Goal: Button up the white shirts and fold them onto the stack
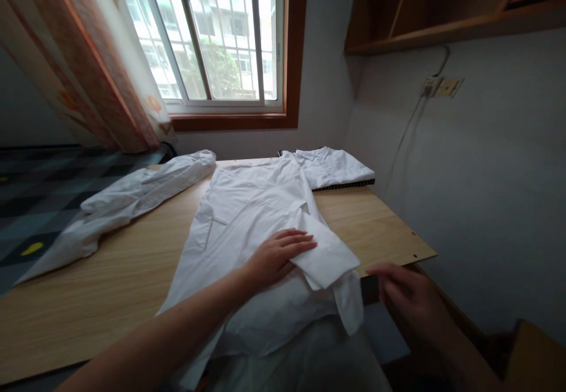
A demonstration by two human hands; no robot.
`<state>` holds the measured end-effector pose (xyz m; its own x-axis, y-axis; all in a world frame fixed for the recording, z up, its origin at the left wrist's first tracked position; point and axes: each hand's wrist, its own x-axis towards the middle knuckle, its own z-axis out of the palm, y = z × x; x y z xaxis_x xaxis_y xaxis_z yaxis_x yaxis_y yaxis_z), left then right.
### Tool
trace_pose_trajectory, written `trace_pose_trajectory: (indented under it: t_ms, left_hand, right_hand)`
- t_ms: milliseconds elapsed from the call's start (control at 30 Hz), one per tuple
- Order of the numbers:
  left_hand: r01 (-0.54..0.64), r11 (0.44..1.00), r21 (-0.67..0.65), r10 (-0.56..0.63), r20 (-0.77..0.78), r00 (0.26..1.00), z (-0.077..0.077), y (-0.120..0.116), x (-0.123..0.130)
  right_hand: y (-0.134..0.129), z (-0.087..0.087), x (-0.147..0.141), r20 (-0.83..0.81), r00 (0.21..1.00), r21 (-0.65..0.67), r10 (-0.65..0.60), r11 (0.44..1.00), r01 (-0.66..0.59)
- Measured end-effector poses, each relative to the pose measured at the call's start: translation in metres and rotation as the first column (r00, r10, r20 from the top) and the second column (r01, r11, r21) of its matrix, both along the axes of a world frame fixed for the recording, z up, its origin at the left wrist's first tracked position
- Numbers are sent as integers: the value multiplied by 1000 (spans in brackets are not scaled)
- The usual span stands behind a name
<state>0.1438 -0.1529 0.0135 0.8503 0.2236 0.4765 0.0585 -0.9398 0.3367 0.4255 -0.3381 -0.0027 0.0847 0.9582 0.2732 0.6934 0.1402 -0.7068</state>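
A white long garment (247,203), perhaps a coat, lies spread on the wooden board, its lower part hanging over the near edge. A slit like a pocket shows on its left side. My left hand (283,252) rests palm down with fingers stretched, pressing a folded white flap (329,253), which looks like a sleeve end. A loose cloth tip droops below that flap. Just beyond the board's near right edge is my right hand (407,295), slightly blurred, apart from the cloth, its fingers loosely bent and nothing seen in them.
The wooden board (354,218) ends in a corner at right. At its back lies a folded white shirt (333,167) on something dark-edged. Another white cloth length (145,188) stretches left onto a dark checked bedcover (39,185). A cord (404,135) hangs from the wall socket.
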Motion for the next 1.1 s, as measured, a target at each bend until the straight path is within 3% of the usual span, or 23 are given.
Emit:
trace_pose_trajectory:
  t_ms: [133,200,267,400,533,700,967,1100]
  left_hand:
    - [-22,1000,-16,24,127,992,0,0,0]
    - [-7,1000,-26,8,40,999,-1,-2,0]
    - [30,999,-25,-33,-124,992,-1,-4,1]
    - [81,996,-29,-85,-297,951,1,-10,3]
    - [77,997,-1,-74,-317,946,3,-14,2]
    - [45,997,59,-23,-332,943,5,-14,-4]
    - [-72,994,77,92,-299,950,-3,-11,-12]
    - [-207,975,76,219,-236,947,-8,-11,-12]
  right_hand:
    - [111,28,-2,34,998,8,-52,999,51]
    - [168,29,-5,79,995,-10,-60,998,61]
    - [216,27,-8,125,989,-108,-74,990,88]
    - [273,24,-19,235,969,-257,-77,956,139]
    - [296,26,-30,386,914,-217,-124,951,220]
    - [305,28,-23,446,879,-146,-169,955,258]
    - [304,3,-19,601,776,-141,-194,929,342]
    - [302,-3,-16,565,797,-126,-213,932,339]
